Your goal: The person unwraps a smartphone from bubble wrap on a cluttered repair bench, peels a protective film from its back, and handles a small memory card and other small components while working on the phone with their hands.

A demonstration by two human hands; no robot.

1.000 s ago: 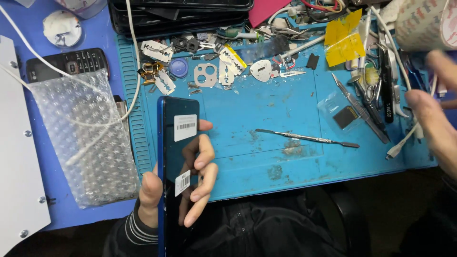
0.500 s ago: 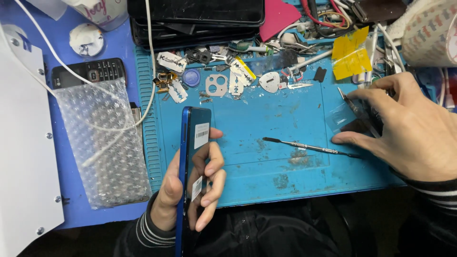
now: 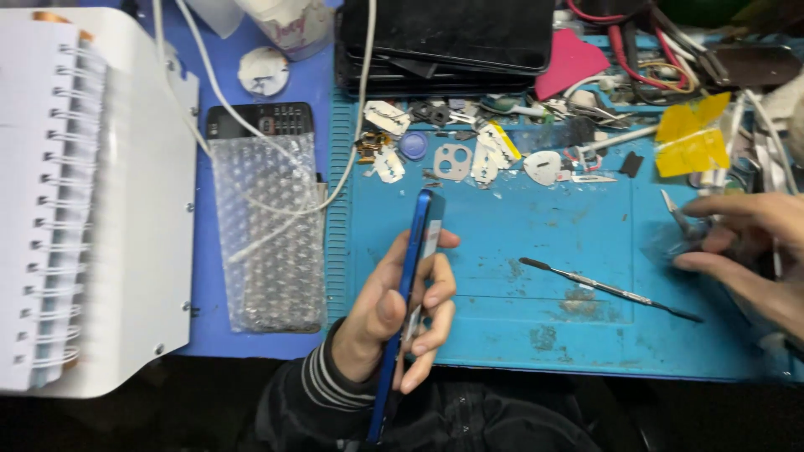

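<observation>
Two hands work over a desk (image 3: 251,75) covered by a blue mat (image 3: 536,335). The left hand (image 3: 400,314) is closed around a blue phone (image 3: 410,293), thumb on one side and fingers curled against the other, holding it edge-on to the camera above the mat's near left part, so that only its thin side shows. The right hand (image 3: 745,247) lies at the mat's right edge with its fingers bent loosely over a small clear plastic bag (image 3: 670,247) and a pair of tweezers (image 3: 674,213); whether it grips either cannot be told, as the fingers are blurred. Between the hands a thin metal prying tool (image 3: 607,290) lies flat on the mat, apart from both. Along the far edge of the mat small loose parts are scattered, among them a grey camera frame (image 3: 455,161) and a blue cap (image 3: 412,145). Left of the mat a bubble-wrap bag (image 3: 268,243) rests on the desk, partly covering a black keypad phone (image 3: 261,119), with a white cable (image 3: 352,109) across it. A white spiral-bound notebook (image 3: 92,201) fills the left side.
</observation>
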